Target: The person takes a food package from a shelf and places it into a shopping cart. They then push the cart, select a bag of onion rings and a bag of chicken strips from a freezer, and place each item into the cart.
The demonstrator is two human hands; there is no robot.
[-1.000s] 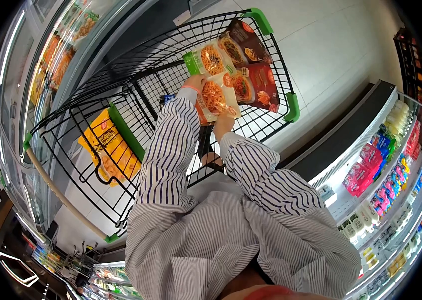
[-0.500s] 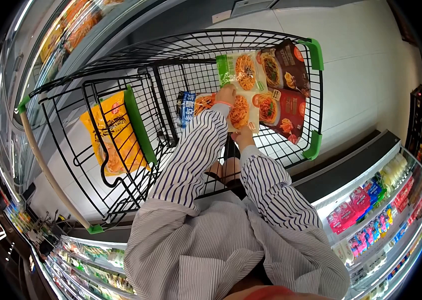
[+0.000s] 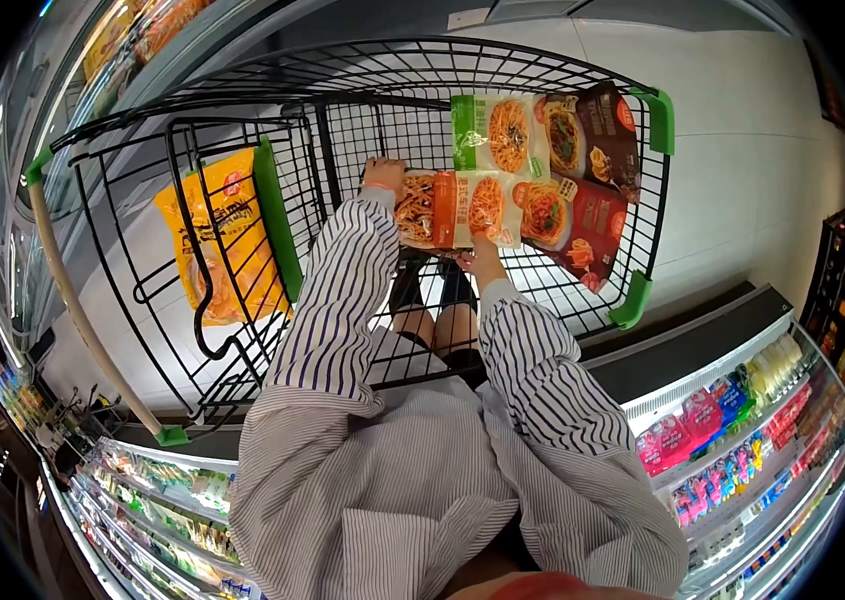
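My left hand (image 3: 386, 174) is at the left end of a noodle packet (image 3: 416, 212), fingers closed over its upper corner; my sleeve covers much of that end. My right hand (image 3: 484, 262) pinches the lower edge of an orange-and-white noodle packet (image 3: 486, 207), which lies against the first one. Above it rests a green-and-white noodle packet (image 3: 509, 137). To the right lie a dark brown pasta packet (image 3: 607, 135) and a dark red pasta packet (image 3: 591, 232). All sit flat in the basket of a shopping cart (image 3: 383, 135).
A yellow food bag (image 3: 228, 240) stands in the cart's child-seat section beside a green flap (image 3: 276, 220). The cart's handle (image 3: 93, 315) is at left. Lit refrigerated shelves (image 3: 718, 430) run along the near side, and a glass-fronted freezer (image 3: 133, 60) stands at upper left.
My left hand has moved left from the orange-and-white packet to the end of the packet beside it. My right hand stays at the lower edge. The view has shifted slightly.
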